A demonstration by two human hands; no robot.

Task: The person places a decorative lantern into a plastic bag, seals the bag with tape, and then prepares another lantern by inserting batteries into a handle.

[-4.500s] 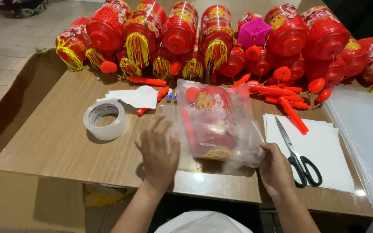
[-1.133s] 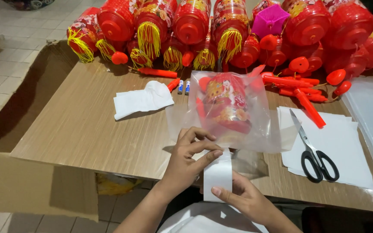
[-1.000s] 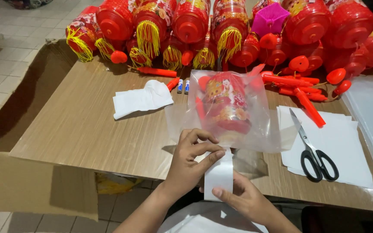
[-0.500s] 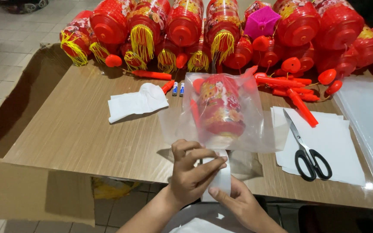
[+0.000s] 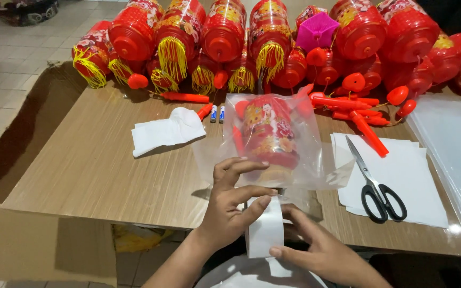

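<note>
Tape: a wide strip (image 5: 265, 226) stretched between both hands at the table's near edge, just below the bagged lantern.
Left hand (image 5: 230, 210): thumb and forefinger pinched on the strip's upper end, other fingers spread and resting against the bag's lower edge.
Right hand (image 5: 316, 248): fingers closed on the strip's lower end, pulling it taut toward the body.
Bag (image 5: 273, 141): clear plastic, flat on the table (image 5: 92, 170), a red lantern (image 5: 268, 133) inside.
Nearby: scissors (image 5: 374, 184) on white sheets (image 5: 401, 176) to the right; white tissue (image 5: 166, 130) to the left; loose red lanterns (image 5: 225, 32) along the far edge.
Risk: the strip could fold and stick to itself or to fingers if tension drops; pressed down crooked, it may wrinkle the thin plastic or leave the bag's mouth partly unsealed.
</note>
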